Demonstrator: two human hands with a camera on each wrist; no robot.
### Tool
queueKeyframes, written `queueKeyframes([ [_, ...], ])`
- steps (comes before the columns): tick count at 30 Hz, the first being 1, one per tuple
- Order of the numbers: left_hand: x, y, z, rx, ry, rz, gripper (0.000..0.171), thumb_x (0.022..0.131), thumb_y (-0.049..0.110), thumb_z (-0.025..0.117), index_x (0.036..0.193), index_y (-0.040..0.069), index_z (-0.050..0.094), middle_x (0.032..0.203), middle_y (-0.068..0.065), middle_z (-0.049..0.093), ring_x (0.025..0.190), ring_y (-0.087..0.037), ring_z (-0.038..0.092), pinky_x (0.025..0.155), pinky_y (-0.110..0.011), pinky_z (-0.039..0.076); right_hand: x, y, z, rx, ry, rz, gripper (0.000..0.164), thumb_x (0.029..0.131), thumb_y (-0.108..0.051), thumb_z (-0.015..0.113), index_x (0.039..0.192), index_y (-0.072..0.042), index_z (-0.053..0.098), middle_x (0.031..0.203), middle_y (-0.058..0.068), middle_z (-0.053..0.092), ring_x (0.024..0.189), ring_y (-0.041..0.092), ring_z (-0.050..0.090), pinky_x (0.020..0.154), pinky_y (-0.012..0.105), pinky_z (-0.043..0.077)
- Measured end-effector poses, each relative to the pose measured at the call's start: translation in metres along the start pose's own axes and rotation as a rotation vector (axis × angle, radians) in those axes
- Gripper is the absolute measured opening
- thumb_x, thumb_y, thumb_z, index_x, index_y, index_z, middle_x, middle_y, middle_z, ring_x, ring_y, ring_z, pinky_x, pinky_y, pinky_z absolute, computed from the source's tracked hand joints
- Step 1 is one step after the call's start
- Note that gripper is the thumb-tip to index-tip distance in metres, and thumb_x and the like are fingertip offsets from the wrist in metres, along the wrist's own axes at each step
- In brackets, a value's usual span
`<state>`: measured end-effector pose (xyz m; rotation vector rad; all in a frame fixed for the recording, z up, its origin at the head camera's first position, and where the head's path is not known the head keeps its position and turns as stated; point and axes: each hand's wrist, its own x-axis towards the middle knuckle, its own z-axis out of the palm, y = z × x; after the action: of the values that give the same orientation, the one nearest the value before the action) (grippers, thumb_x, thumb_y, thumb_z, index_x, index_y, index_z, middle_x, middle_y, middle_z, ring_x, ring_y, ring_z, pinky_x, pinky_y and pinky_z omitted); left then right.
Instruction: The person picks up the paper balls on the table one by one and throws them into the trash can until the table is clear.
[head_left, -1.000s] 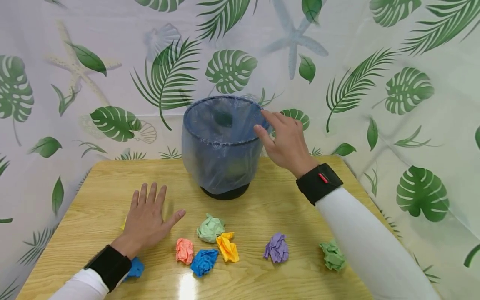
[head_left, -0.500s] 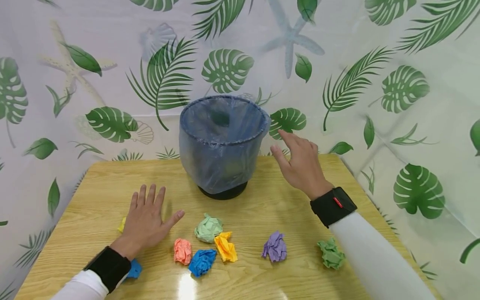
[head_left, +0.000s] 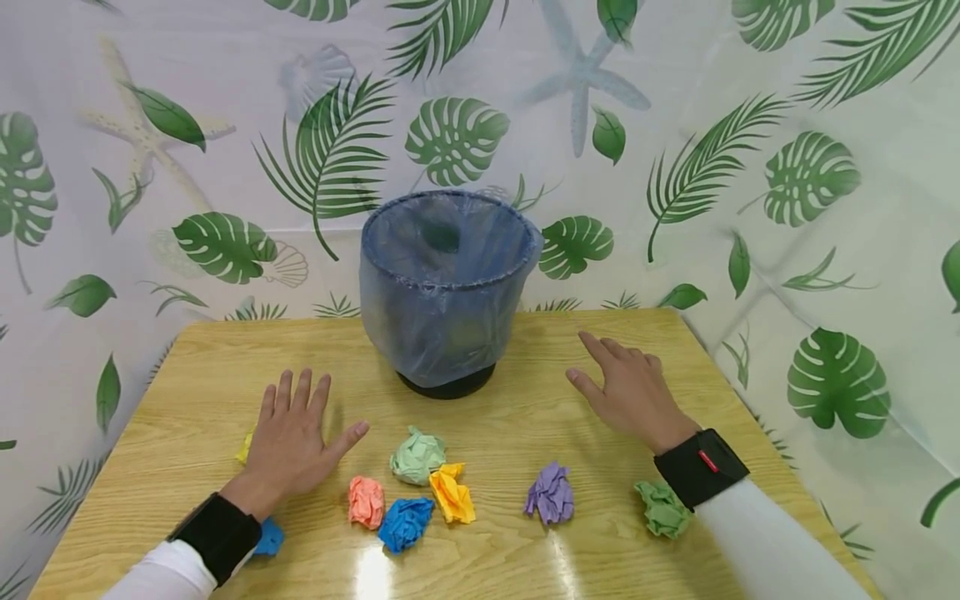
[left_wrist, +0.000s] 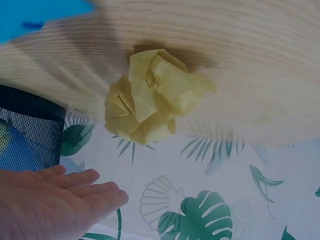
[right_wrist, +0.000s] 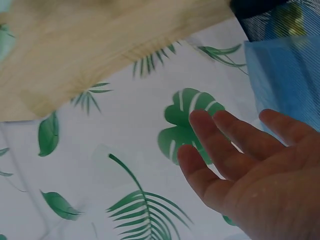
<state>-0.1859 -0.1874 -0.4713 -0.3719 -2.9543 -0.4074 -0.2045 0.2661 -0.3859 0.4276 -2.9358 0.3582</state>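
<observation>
My left hand [head_left: 294, 442] is spread flat over the left side of the table, palm down and holding nothing. Close by it lie a yellow crumpled paper ball [left_wrist: 152, 97], mostly hidden in the head view, and a blue paper ball [head_left: 268, 537] behind the wrist. To the right of the bin, my right hand [head_left: 628, 387] hovers with fingers loosely extended and nothing in them. A dark mesh bin [left_wrist: 30, 130], lined with a translucent blue plastic bag [head_left: 442, 329], stands at the back centre. Nearest below the right hand are a purple paper ball [head_left: 551, 493] and a green one [head_left: 663, 508].
Between the hands lie crumpled paper balls: a pale green one [head_left: 417, 457], an orange-yellow one [head_left: 452, 493], a coral one [head_left: 366, 502] and another blue one [head_left: 406, 524]. A leaf-patterned curtain [head_left: 645, 67] hangs behind the wooden table [head_left: 225, 358].
My right hand has drawn away from the bin's right rim, moving down and to the right above the table. The left hand has stayed in place.
</observation>
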Motion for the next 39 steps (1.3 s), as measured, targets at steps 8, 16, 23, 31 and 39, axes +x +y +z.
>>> queueKeyframes([
  [8, -0.002, 0.000, -0.002, 0.005, 0.000, -0.004, 0.099, 0.098, 0.073, 0.043, 0.159, -0.003, 0.030, 0.163, -0.034, 0.021, 0.152, -0.054, 0.009, 0.122, -0.066, 0.004, -0.025, 0.034, 0.012, -0.037, -0.065, 0.059, 0.070, 0.106, -0.047, 0.053, 0.159, -0.006, 0.037, 0.150, 0.035, 0.043, 0.130, 0.060, 0.043, 0.105, 0.074, 0.028],
  [16, -0.003, 0.001, -0.003, 0.012, -0.001, 0.001, 0.098, 0.098, 0.072, 0.044, 0.159, -0.003, 0.031, 0.163, -0.034, 0.022, 0.151, -0.055, 0.011, 0.122, -0.066, 0.006, -0.047, 0.056, 0.006, -0.075, -0.135, 0.134, 0.076, 0.103, -0.052, 0.056, 0.158, -0.003, 0.037, 0.148, 0.040, 0.041, 0.126, 0.066, 0.041, 0.098, 0.079, 0.030],
  [23, -0.001, 0.000, 0.001, 0.007, -0.014, 0.003, 0.100, 0.098, 0.074, 0.042, 0.159, -0.003, 0.030, 0.163, -0.034, 0.021, 0.152, -0.054, 0.009, 0.122, -0.066, 0.004, -0.064, 0.079, 0.003, -0.118, -0.236, 0.206, 0.082, 0.098, -0.054, 0.062, 0.153, 0.003, 0.041, 0.138, 0.042, 0.047, 0.112, 0.068, 0.048, 0.078, 0.071, 0.044],
  [31, -0.001, 0.000, -0.001, 0.012, -0.008, -0.001, 0.099, 0.098, 0.074, 0.043, 0.159, -0.004, 0.030, 0.162, -0.034, 0.023, 0.151, -0.055, 0.009, 0.122, -0.067, 0.005, -0.070, 0.096, 0.005, -0.105, -0.364, 0.245, 0.086, 0.090, -0.046, 0.077, 0.151, 0.005, 0.043, 0.124, 0.041, 0.055, 0.085, 0.049, 0.062, 0.057, 0.047, 0.049],
  [39, -0.003, -0.001, 0.000, 0.014, 0.002, 0.001, 0.099, 0.097, 0.073, 0.044, 0.158, -0.004, 0.032, 0.161, -0.035, 0.024, 0.151, -0.055, 0.012, 0.121, -0.067, 0.007, -0.075, 0.103, 0.019, -0.109, -0.234, 0.183, 0.052, 0.081, 0.000, 0.078, 0.129, 0.011, 0.061, 0.104, 0.033, 0.064, 0.085, 0.044, 0.065, 0.063, 0.051, 0.055],
])
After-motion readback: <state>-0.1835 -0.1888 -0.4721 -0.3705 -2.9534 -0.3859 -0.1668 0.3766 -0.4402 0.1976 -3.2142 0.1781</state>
